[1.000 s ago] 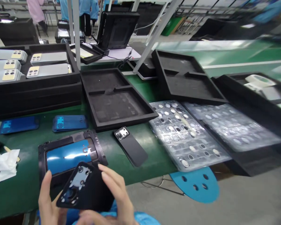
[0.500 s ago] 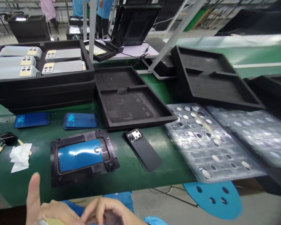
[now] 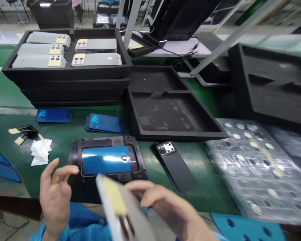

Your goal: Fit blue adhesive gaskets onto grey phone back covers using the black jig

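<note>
My right hand (image 3: 170, 207) grips a silvery phone back cover (image 3: 137, 214), tilted up close to the camera and blurred, with a yellow film patch by its camera cutouts. Left of it, my left hand (image 3: 55, 197) is raised with fingers apart, holding nothing. Beyond both hands lies a black fixture frame (image 3: 105, 142) around a glossy blue film-covered panel (image 3: 102, 160). A dark phone (image 3: 177, 165) with a silver camera block lies to the fixture's right. My left fingertips appear near the frame's left edge; whether they touch it I cannot tell.
Stacked black trays (image 3: 77, 78) hold several silver covers (image 3: 96, 59). Blue panels (image 3: 104, 123), a binder clip (image 3: 27, 130) and a crumpled white tissue (image 3: 40, 152) lie on the bench. An open black tray (image 3: 175, 135) stands mid-bench, with clear plastic trays (image 3: 251, 174) to the right.
My hands were together at the bottom edge; now they are apart and higher. The cover has come up into view in my right hand. The camera view has swung left.
</note>
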Tool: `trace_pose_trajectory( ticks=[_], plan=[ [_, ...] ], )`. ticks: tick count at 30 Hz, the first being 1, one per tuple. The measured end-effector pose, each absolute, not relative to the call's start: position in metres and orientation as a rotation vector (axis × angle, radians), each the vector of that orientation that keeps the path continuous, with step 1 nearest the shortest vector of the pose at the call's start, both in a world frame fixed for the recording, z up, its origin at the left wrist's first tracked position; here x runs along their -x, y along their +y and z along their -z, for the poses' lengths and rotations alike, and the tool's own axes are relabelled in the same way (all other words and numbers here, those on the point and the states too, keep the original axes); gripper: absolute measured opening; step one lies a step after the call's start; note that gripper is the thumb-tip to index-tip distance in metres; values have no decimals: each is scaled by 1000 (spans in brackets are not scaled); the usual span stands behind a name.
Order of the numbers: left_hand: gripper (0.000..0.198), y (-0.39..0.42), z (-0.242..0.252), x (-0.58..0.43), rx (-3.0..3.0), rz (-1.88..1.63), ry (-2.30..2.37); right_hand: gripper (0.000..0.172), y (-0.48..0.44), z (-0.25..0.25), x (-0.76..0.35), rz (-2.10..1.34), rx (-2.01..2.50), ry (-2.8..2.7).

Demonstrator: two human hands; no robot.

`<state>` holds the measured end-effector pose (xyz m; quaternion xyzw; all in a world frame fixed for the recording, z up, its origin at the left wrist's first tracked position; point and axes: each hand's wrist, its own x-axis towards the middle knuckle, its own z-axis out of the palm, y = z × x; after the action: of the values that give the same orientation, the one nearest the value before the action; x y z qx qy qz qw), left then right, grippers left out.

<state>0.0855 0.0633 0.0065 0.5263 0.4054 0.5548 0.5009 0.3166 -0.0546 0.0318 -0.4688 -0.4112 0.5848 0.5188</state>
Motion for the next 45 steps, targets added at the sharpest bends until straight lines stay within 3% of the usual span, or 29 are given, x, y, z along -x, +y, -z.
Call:
trace_pose_trajectory(
  ticks=[4, 8, 22, 45],
  plan=[
    [42, 89, 4, -81, -1285, -1265, 1250, 36, -35, -32, -343, -910, 1585, -1319],
    [52, 97, 13, -88, -1235, -1142, 1229, 32, -6, -26, -349, -794, 1692, -1594],
    [66, 111, 12, -104, -1188, -1002, 1134, 46, 15, -22, -358, -858, 1684, -1792],
    [71, 112, 13, -100, -1096, -963, 1130, 40, 16, -21, -358, -951, 1667, -1763]
  ],
)
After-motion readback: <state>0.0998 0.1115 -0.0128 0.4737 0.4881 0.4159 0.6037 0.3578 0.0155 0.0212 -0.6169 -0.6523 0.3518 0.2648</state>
